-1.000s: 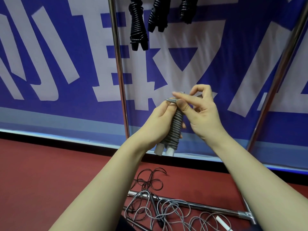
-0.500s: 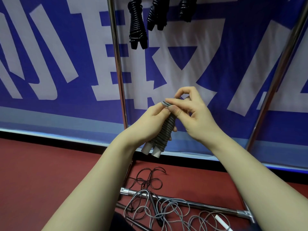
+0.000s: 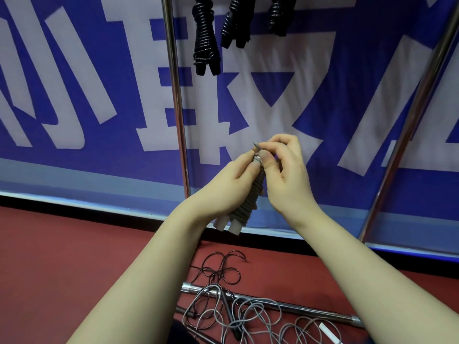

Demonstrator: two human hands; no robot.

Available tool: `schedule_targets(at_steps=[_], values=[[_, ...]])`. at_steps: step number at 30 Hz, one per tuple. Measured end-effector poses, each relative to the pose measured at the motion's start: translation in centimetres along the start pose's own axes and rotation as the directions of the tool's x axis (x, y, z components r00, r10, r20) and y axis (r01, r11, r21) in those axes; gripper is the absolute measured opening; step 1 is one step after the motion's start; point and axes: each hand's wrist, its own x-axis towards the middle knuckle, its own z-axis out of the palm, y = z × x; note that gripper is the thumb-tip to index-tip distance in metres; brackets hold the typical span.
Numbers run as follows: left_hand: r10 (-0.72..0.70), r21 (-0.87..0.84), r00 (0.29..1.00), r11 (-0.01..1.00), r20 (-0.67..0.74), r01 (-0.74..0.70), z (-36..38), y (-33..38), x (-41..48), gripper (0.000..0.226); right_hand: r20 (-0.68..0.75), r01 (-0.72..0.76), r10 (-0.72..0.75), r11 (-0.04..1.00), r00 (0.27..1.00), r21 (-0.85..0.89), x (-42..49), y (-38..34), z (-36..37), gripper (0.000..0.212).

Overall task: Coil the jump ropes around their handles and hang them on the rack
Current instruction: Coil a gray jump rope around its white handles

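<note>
Our left grip (image 3: 229,188) is wrapped around the gray jump rope (image 3: 249,202) by its coiled body. It holds the rope up in front of the banner (image 3: 74,83), between the upright poles of the rack (image 3: 177,95). Our right grip (image 3: 285,175) pinches the last loop (image 3: 257,146) at the top of the bundle, thumb and forefinger closed on it.

We judge this coil nearly done — what remains is securing that loop and hanging the bundle. Three black coiled ropes (image 3: 206,40) hang overhead, so part of the job is finished. Tangled loose ropes (image 3: 236,316) lie on the red floor (image 3: 62,269) across a metal base bar (image 3: 285,305), not yet wound.

The gray bundle looks tight and even — its turns are stacked neatly and widen downward, with two pale handle ends (image 3: 228,223) poking out below.
</note>
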Motion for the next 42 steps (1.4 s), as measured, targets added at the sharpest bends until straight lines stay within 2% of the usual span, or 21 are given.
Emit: schedule_targets(at_steps=[3,5,7,9,11,14,23,28,31,35,38,42], values=[[-0.062,-0.348,0.998,0.935,0.025,0.066,-0.2,-0.2,0.0,0.032,-0.070,-0.099,0.114,0.978,0.991,0.186,1.0,-0.6,-0.5,0.015],[-0.067,-0.490,0.997,0.869,0.026,0.071,-0.4,-0.2,0.1,0.034,-0.067,-0.196,0.237,0.907,0.969,0.373,1.5,-1.4,-1.1,0.016],[-0.076,-0.581,0.997,0.810,0.027,0.077,-0.5,0.1,0.2,0.036,-0.003,-0.260,0.310,0.802,0.951,0.539,1.7,-2.1,-1.3,0.013],[-0.114,-0.636,0.993,0.763,0.037,0.111,-0.5,0.4,0.3,0.038,0.035,-0.286,0.331,0.751,0.943,0.595,1.7,-2.4,-1.4,0.010],[-0.140,-0.612,0.990,0.780,0.036,0.132,-0.5,0.5,0.4,0.044,0.057,-0.311,0.351,0.729,0.935,0.610,1.6,-2.4,-1.4,0.011],[-0.127,-0.517,0.991,0.851,-0.030,0.094,-0.6,-0.2,0.4,0.042,0.058,-0.335,0.374,0.737,0.925,0.587,1.4,-2.3,-1.5,0.005],[-0.085,-0.514,0.990,0.858,-0.109,0.017,-0.7,-1.3,0.6,0.036,-0.002,-0.264,0.284,0.895,0.959,0.360,1.8,-1.7,-2.2,0.009],[0.006,-0.507,0.986,0.857,-0.166,-0.091,-0.5,-2.0,0.8,0.029,0.055,-0.249,0.243,0.953,0.969,0.171,1.6,-1.2,-2.5,0.020],[0.062,-0.412,0.982,0.902,-0.179,-0.132,-0.6,-2.3,0.9,0.028,0.070,-0.235,0.231,0.969,0.971,0.071,1.4,-1.2,-2.6,0.019],[0.067,-0.321,0.976,0.938,-0.207,-0.132,-0.3,-2.6,1.0,0.023,0.047,-0.210,0.210,0.978,0.977,-0.013,1.5,-1.1,-2.2,0.020],[0.066,-0.287,0.974,0.949,-0.216,-0.128,0.0,-2.6,1.1,0.022,0.046,-0.183,0.186,0.981,0.982,-0.057,1.5,-0.6,-2.3,0.013],[0.023,-0.334,0.982,0.939,-0.187,-0.086,0.2,-2.8,1.1,0.014,0.071,-0.031,0.042,0.989,0.997,-0.146,1.0,0.3,-2.7,0.013]])
